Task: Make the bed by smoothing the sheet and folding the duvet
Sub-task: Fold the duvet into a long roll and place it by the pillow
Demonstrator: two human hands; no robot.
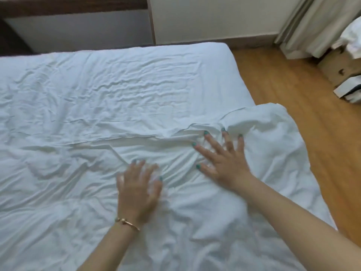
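A white wrinkled sheet (117,85) covers the far part of the bed. A white duvet (78,202) lies over the near part, its far edge running across the middle; its right corner (273,122) bulges over the bed's right side. My left hand (138,190), blurred and wearing a gold bracelet, rests flat on the duvet with fingers apart. My right hand (224,159) presses flat on the duvet near its far edge, fingers spread, holding nothing.
A wooden floor (293,79) runs along the bed's right side. Curtains (312,22) hang at the far right, with cardboard boxes (340,69) and white items beside them. A dark wood headboard panel (72,6) and white wall stand behind the bed.
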